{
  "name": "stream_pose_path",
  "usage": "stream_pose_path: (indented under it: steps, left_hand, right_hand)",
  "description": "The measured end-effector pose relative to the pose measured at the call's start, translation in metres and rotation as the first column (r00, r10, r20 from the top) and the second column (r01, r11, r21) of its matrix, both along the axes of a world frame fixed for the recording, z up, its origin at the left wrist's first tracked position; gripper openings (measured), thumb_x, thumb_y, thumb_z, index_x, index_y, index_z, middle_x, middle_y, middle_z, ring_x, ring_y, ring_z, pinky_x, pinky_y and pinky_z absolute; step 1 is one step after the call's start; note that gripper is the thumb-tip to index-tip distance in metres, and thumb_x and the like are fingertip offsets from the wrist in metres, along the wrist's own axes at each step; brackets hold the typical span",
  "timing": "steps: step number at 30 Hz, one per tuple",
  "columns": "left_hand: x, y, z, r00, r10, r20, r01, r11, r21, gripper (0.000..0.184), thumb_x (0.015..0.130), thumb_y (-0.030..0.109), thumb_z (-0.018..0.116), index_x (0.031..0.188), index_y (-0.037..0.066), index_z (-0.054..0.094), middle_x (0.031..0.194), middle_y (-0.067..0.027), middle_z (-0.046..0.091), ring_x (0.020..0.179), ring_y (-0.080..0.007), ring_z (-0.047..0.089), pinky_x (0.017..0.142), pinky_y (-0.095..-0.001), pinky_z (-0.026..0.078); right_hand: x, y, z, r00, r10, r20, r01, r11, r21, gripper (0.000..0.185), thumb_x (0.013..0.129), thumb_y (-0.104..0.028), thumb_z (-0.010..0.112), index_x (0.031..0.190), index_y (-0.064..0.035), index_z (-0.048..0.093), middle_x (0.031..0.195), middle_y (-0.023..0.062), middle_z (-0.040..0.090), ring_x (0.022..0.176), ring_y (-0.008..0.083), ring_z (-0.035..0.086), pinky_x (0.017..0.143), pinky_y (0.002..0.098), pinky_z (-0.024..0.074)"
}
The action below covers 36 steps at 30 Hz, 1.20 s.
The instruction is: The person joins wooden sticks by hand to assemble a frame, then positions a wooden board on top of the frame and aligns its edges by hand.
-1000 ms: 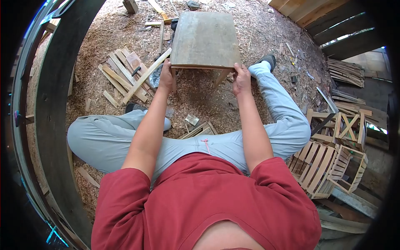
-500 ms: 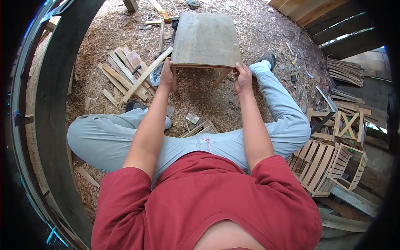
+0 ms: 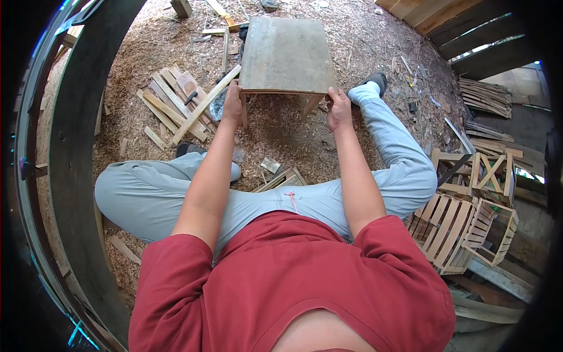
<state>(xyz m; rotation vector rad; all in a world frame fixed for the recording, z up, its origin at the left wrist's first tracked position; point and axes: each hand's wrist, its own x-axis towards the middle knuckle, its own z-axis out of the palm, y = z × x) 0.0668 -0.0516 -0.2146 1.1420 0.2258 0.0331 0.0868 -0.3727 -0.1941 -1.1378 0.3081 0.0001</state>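
A small wooden table [image 3: 287,56] with a worn grey top stands on the ground in front of me, its near legs showing below the edge. My left hand [image 3: 233,104] is closed on the near left corner, thumb along the top edge. At the near right corner my right hand [image 3: 338,110] grips the edge in the same way, thumb on top. The far legs are hidden under the top. Just left of my left hand lies a long light strip of wood [image 3: 206,107], across a pile of wooden slats [image 3: 170,102].
A hammer [image 3: 191,98] lies on the slat pile. Wooden crates [image 3: 443,226] stand at the right, below stacked thin boards [image 3: 485,98]. A dark upright plank [image 3: 76,152] runs along the left. Wood shavings cover the ground. My bent legs lie to both sides.
The table and both hands have shifted very slightly to the left. Both hands keep their hold on its near corners.
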Motion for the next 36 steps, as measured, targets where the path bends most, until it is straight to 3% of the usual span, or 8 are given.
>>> stream_pose_path:
  steps: [8,9,11,13,16,20,28,36]
  left_hand:
    - [0.003,0.001,-0.005,0.999,-0.009,0.045,0.003,0.991,0.136,0.039,0.107,0.025,0.039,0.134,0.005,0.059,0.113,-0.0047,0.063,0.102,-0.0158,0.054,0.093,-0.0334,0.043]
    - [0.002,0.000,0.000,0.999,-0.011,0.043,0.005,0.991,0.136,0.039,0.107,0.025,0.039,0.134,0.005,0.059,0.113,-0.0047,0.063,0.102,-0.0158,0.054,0.093,-0.0334,0.043]
    - [0.000,-0.002,0.010,0.999,0.011,0.047,-0.017,0.992,0.128,0.033,0.104,0.020,0.039,0.123,0.002,0.059,0.114,-0.0059,0.063,0.108,-0.0157,0.056,0.099,-0.0326,0.044]
    - [-0.001,-0.002,0.010,0.999,0.011,0.034,-0.016,0.990,0.143,0.032,0.104,0.020,0.040,0.123,0.003,0.060,0.112,-0.0052,0.063,0.105,-0.0150,0.055,0.098,-0.0322,0.043]
    - [0.000,0.000,0.007,0.999,0.017,0.029,-0.021,0.986,0.163,0.031,0.104,0.020,0.041,0.121,0.003,0.060,0.108,-0.0037,0.062,0.100,-0.0137,0.053,0.093,-0.0317,0.043]
    - [0.007,0.007,-0.021,1.000,-0.004,0.010,0.001,0.980,0.197,0.037,0.105,0.024,0.037,0.125,0.004,0.061,0.107,-0.0061,0.063,0.100,-0.0176,0.055,0.093,-0.0344,0.043]
    - [0.002,0.003,-0.006,0.999,0.014,0.044,-0.024,0.974,0.223,0.037,0.104,0.023,0.037,0.125,0.004,0.060,0.108,-0.0065,0.063,0.100,-0.0178,0.054,0.093,-0.0347,0.044]
    - [0.003,0.008,-0.014,0.999,-0.028,0.018,0.022,0.966,0.257,0.037,0.103,0.021,0.036,0.124,0.004,0.060,0.108,-0.0065,0.063,0.101,-0.0182,0.054,0.094,-0.0344,0.043]
  right_hand:
    - [-0.004,0.006,0.011,0.999,-0.017,0.034,0.016,1.000,0.024,0.033,0.101,-0.014,0.070,0.132,-0.0009,0.069,0.117,0.0033,0.073,0.111,0.0150,0.062,0.102,0.0325,0.0417]
    - [-0.003,0.004,0.009,0.999,-0.010,-0.047,0.011,1.000,0.008,0.034,0.102,-0.015,0.070,0.133,-0.0021,0.069,0.120,0.0035,0.073,0.112,0.0160,0.062,0.102,0.0336,0.0423]
    - [-0.002,0.002,0.004,0.992,-0.006,-0.127,0.005,1.000,-0.008,0.035,0.103,-0.017,0.069,0.134,-0.0033,0.068,0.122,0.0036,0.072,0.113,0.0170,0.062,0.102,0.0347,0.0428]
    - [-0.003,0.001,-0.006,0.989,0.070,-0.132,-0.057,0.994,0.097,0.036,0.104,-0.020,0.069,0.138,-0.0064,0.066,0.127,0.0044,0.071,0.116,0.0194,0.062,0.104,0.0382,0.0445]
    - [0.001,-0.001,-0.013,0.992,0.109,-0.068,-0.102,0.990,0.095,0.030,0.107,-0.021,0.065,0.135,-0.0097,0.066,0.125,0.0021,0.071,0.117,0.0204,0.064,0.103,0.0419,0.0478]
    - [-0.001,0.000,-0.011,0.992,0.122,-0.043,-0.117,0.987,0.111,0.030,0.108,-0.021,0.065,0.135,-0.0090,0.066,0.125,0.0027,0.071,0.117,0.0197,0.064,0.103,0.0426,0.0486]
    - [0.003,0.003,-0.006,0.989,0.097,-0.116,-0.095,0.995,0.021,0.032,0.108,-0.022,0.066,0.139,-0.0136,0.066,0.126,-0.0014,0.071,0.116,0.0165,0.063,0.099,0.0393,0.0485]
    - [-0.002,0.004,-0.008,0.991,0.106,-0.086,-0.103,0.994,0.038,0.034,0.108,-0.022,0.066,0.140,-0.0105,0.064,0.127,0.0010,0.070,0.117,0.0173,0.062,0.100,0.0399,0.0490]
